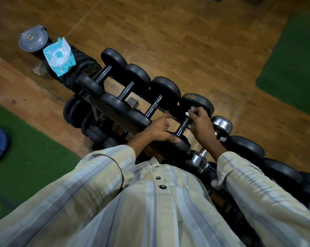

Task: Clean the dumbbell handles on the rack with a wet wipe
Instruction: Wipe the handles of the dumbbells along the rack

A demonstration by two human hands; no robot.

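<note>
Shirt: a striped button shirt (pixel 150 202) fills the near part of the view, both sleeves reaching toward the rack.
Left hand: the left hand (pixel 159 130) rests on the near black head of the fourth dumbbell (pixel 181 144), thumb laid along its top, fingers curled over the far edge.
Right hand: the right hand (pixel 201 124) is curled around the dumbbell handle (pixel 182 128), pinching a white wet wipe (pixel 189 111) against its far end, just beside the far head (pixel 197 104).
Rack: the dumbbell rack (pixel 115 106) runs from far left to near right; three more black dumbbells lie left of the hands, a chrome dumbbell (pixel 221 125) just right.
Wipes pack: a blue pack of wipes (pixel 59 57) sits at the far left end, flap open.
Floor: wood floor (pixel 186 41), with green mats (pixel 296 65) far right and near left.
</note>
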